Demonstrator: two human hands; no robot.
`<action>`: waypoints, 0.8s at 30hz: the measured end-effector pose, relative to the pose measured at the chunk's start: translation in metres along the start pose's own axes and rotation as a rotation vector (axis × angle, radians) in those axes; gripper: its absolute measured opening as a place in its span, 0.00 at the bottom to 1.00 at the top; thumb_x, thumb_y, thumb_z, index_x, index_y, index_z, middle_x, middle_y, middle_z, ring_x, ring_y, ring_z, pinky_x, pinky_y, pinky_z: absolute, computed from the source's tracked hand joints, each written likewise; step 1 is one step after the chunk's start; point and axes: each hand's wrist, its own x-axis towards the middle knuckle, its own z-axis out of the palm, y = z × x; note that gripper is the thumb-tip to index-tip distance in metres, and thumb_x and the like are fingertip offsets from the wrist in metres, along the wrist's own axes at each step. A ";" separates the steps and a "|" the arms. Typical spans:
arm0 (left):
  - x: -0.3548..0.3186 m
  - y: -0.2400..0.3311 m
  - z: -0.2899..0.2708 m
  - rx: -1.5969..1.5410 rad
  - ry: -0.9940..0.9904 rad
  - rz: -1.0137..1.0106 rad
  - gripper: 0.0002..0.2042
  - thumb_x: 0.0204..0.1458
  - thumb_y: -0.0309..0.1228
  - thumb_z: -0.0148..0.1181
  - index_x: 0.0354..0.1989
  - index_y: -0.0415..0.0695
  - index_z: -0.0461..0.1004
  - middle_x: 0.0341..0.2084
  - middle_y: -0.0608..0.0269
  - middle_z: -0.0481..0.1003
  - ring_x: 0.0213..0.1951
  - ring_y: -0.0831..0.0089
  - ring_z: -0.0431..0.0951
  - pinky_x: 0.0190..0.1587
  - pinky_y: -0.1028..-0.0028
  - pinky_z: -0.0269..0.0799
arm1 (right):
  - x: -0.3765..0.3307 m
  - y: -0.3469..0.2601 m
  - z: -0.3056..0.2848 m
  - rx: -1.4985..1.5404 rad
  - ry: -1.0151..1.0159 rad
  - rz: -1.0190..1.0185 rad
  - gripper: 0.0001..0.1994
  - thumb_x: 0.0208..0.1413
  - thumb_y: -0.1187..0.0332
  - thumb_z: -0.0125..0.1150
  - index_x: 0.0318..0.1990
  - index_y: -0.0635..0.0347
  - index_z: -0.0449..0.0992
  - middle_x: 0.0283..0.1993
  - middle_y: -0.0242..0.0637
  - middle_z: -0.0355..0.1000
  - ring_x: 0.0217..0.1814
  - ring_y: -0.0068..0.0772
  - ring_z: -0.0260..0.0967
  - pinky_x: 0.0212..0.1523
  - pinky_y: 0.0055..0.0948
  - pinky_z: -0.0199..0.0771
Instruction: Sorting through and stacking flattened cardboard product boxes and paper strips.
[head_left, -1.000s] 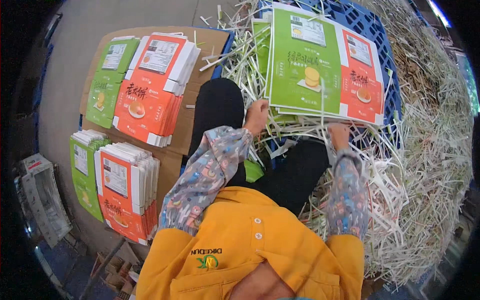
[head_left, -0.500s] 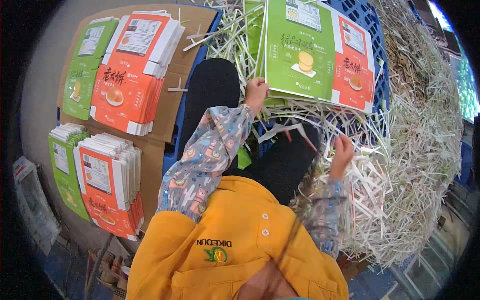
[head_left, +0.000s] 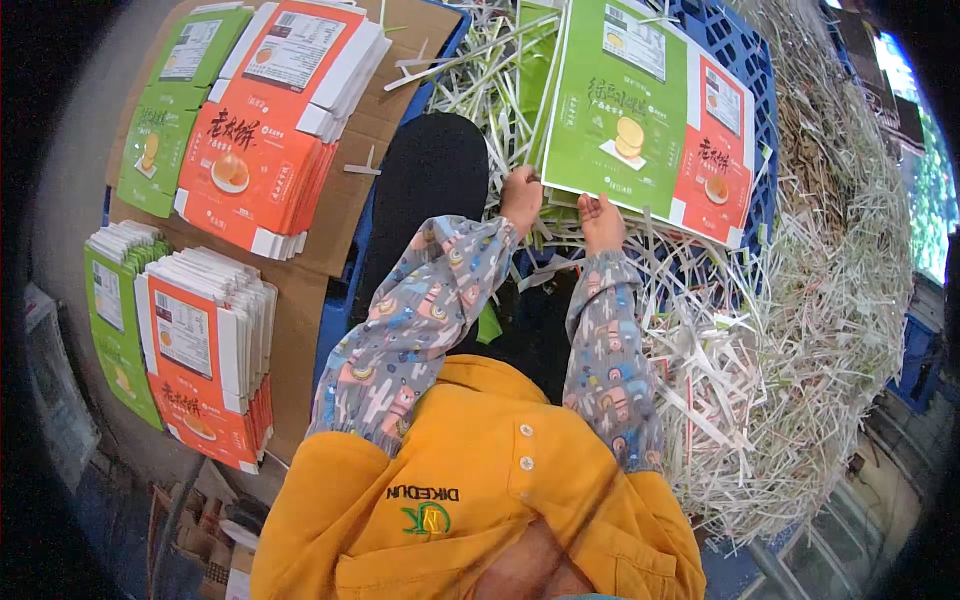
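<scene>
Ahead of me lies a stack of printed card sheets (head_left: 640, 120), green on the left and orange-red on the right, with pictures of round cakes. My left hand (head_left: 521, 203) is closed at the near left corner of the stack, its fingertips on the sheet edge. Beside it, my right hand (head_left: 601, 225) pinches the near edge of the top sheet, fingers on the printed face. How many sheets each hand grips is hidden. Both forearms wear patterned grey sleeve covers. White paper strips (head_left: 690, 265) lie below the sheets.
Stacks of orange-red printed card (head_left: 250, 180) and green printed card (head_left: 165, 150) rest on brown cardboard (head_left: 300, 320) at left. More stacks (head_left: 190, 370) stand nearer. A large heap of paper trimmings (head_left: 830, 320) fills the right. Blue plastic lattice (head_left: 735, 40) shows behind the sheets.
My right hand has moved up and left from above the trimmings to the sheets' near edge. My left hand stays at the corner. The view has shifted slightly.
</scene>
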 end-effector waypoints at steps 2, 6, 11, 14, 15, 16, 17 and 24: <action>-0.001 -0.001 0.010 -0.154 0.108 -0.011 0.10 0.40 0.25 0.47 0.30 0.33 0.69 0.24 0.58 0.72 0.28 0.69 0.71 0.33 0.73 0.65 | 0.000 0.002 0.000 0.050 0.037 0.040 0.07 0.53 0.72 0.45 0.37 0.67 0.63 0.31 0.44 0.66 0.33 0.36 0.67 0.35 0.30 0.74; 0.004 -0.006 0.007 -0.464 0.204 -0.076 0.10 0.40 0.24 0.48 0.33 0.35 0.69 0.23 0.58 0.72 0.25 0.70 0.70 0.30 0.74 0.67 | -0.012 -0.002 0.023 -0.094 0.074 0.096 0.08 0.54 0.71 0.45 0.38 0.66 0.63 0.33 0.45 0.66 0.34 0.38 0.67 0.35 0.32 0.73; -0.004 0.033 0.000 -0.585 -0.092 -0.257 0.13 0.43 0.26 0.48 0.38 0.36 0.67 0.28 0.61 0.70 0.27 0.75 0.68 0.31 0.79 0.64 | -0.016 -0.018 0.019 0.211 0.123 0.053 0.08 0.54 0.71 0.44 0.38 0.66 0.62 0.32 0.42 0.66 0.32 0.35 0.67 0.33 0.33 0.74; 0.010 0.008 0.003 -0.323 0.256 -0.087 0.13 0.44 0.29 0.48 0.37 0.35 0.68 0.26 0.60 0.70 0.27 0.72 0.69 0.31 0.76 0.65 | -0.003 -0.024 0.031 0.237 0.189 -0.020 0.10 0.55 0.69 0.44 0.41 0.66 0.62 0.36 0.42 0.66 0.34 0.33 0.66 0.34 0.30 0.73; 0.014 0.003 0.003 -0.033 0.577 0.085 0.13 0.44 0.31 0.48 0.35 0.35 0.69 0.23 0.61 0.71 0.25 0.71 0.70 0.29 0.75 0.65 | -0.005 -0.024 0.036 0.231 0.186 -0.011 0.10 0.55 0.69 0.44 0.41 0.66 0.62 0.36 0.42 0.66 0.34 0.33 0.66 0.34 0.30 0.73; 0.018 -0.002 0.003 -0.088 0.609 0.116 0.12 0.45 0.30 0.48 0.35 0.36 0.70 0.21 0.61 0.70 0.24 0.71 0.70 0.29 0.75 0.66 | -0.007 -0.024 0.042 0.250 0.174 -0.026 0.10 0.55 0.69 0.44 0.41 0.65 0.62 0.37 0.42 0.67 0.34 0.33 0.66 0.34 0.30 0.73; 0.020 -0.008 0.001 -0.087 0.622 0.111 0.12 0.45 0.30 0.48 0.35 0.36 0.70 0.21 0.61 0.70 0.24 0.71 0.70 0.29 0.75 0.66 | -0.010 -0.023 0.048 0.270 0.161 -0.040 0.10 0.55 0.69 0.44 0.41 0.65 0.62 0.37 0.41 0.67 0.34 0.33 0.66 0.34 0.31 0.73; 0.006 0.038 -0.002 -0.713 0.080 -0.201 0.10 0.46 0.28 0.48 0.35 0.36 0.69 0.24 0.64 0.71 0.25 0.79 0.70 0.28 0.80 0.65 | -0.011 -0.016 0.047 0.058 0.152 0.032 0.09 0.54 0.68 0.46 0.41 0.60 0.63 0.36 0.40 0.67 0.36 0.34 0.66 0.33 0.32 0.73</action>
